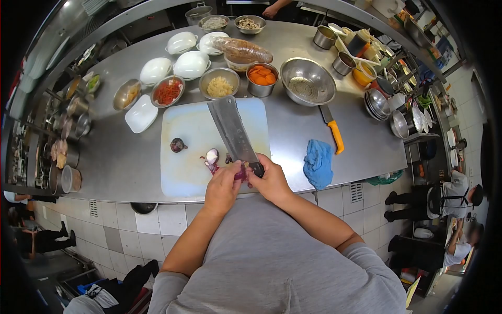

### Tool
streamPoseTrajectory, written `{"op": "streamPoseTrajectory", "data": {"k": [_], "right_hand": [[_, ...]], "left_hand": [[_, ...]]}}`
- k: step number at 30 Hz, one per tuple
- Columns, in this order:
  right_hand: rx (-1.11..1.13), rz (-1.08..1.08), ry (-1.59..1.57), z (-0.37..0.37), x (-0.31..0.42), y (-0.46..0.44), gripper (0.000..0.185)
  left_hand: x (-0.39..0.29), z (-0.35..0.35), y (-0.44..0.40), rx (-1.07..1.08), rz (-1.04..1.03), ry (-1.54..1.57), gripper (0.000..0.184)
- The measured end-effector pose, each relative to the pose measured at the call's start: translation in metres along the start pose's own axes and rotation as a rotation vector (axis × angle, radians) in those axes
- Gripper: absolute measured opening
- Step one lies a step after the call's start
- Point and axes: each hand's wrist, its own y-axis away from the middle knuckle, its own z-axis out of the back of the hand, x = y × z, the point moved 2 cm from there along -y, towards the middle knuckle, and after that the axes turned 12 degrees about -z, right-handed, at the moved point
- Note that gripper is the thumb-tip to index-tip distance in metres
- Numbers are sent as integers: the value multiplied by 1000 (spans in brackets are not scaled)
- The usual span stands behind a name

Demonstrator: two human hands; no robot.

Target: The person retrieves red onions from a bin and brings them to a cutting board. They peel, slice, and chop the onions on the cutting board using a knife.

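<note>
My right hand (271, 180) is closed round the black handle of a cleaver (231, 130), whose broad blade points up and away over the white cutting board (183, 118). My left hand (222, 184) pinches a purple piece of red onion (240, 172) close to my right fingers, which also seem to touch it. On the board just beyond my left hand lies a partly peeled onion (212, 156) with purple skin (211, 166) beside it. A dark, unpeeled-looking red onion (178, 145) sits farther left. The fingertips partly hide the held piece.
Beyond the board stand bowls of red strips (168, 91), pale chunks (219, 87) and carrot slices (262, 77). A steel bowl (308, 81), an orange-handled knife (334, 133) and a blue cloth (318, 163) lie to the right. White dishes (141, 113) stand left.
</note>
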Motion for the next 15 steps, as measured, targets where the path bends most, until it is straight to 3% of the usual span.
{"op": "streamPoseTrajectory", "data": {"k": [7, 9, 10, 15], "right_hand": [[-66, 19, 123, -1, 1, 0, 38], [-51, -11, 15, 0, 0, 1, 38], [-39, -44, -92, 2, -1, 1, 39], [-181, 7, -35, 13, 0, 0, 35]], "left_hand": [[-3, 1, -8, -48, -35, -42, 56], [-3, 10, -14, -75, 182, -36, 38], [8, 9, -12, -74, 181, -39, 38], [70, 27, -17, -168, 264, -168, 17]]}}
